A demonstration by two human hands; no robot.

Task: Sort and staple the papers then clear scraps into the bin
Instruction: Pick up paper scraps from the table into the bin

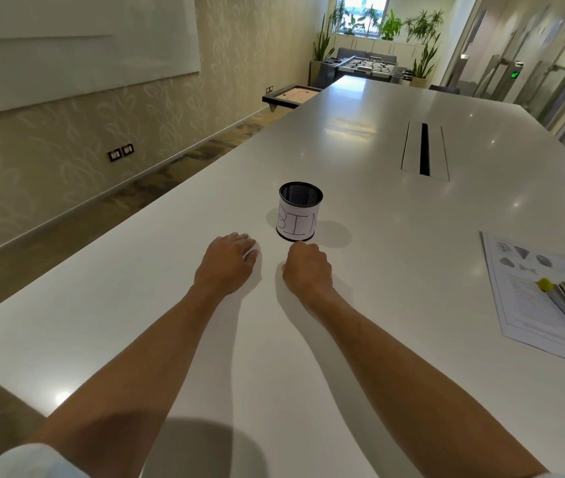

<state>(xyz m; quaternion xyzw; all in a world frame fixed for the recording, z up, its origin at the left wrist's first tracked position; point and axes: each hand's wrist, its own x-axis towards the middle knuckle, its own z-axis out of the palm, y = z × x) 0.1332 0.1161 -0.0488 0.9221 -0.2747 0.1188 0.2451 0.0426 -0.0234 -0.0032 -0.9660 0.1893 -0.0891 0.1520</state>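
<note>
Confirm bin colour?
Black mesh bin, white paper label wrapped round it; head view.

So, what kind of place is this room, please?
Probably an office meeting room. A long white table has a cable slot, a whiteboard hangs on the wall, and a table football game stands by potted plants at the far end.

Both bare forearms reach forward, side by side. The left hand [228, 262] lies palm down with its fingers [248, 244] stretched flat and together. The right hand [307, 267] is curled into a loose fist, knuckles up.
</note>
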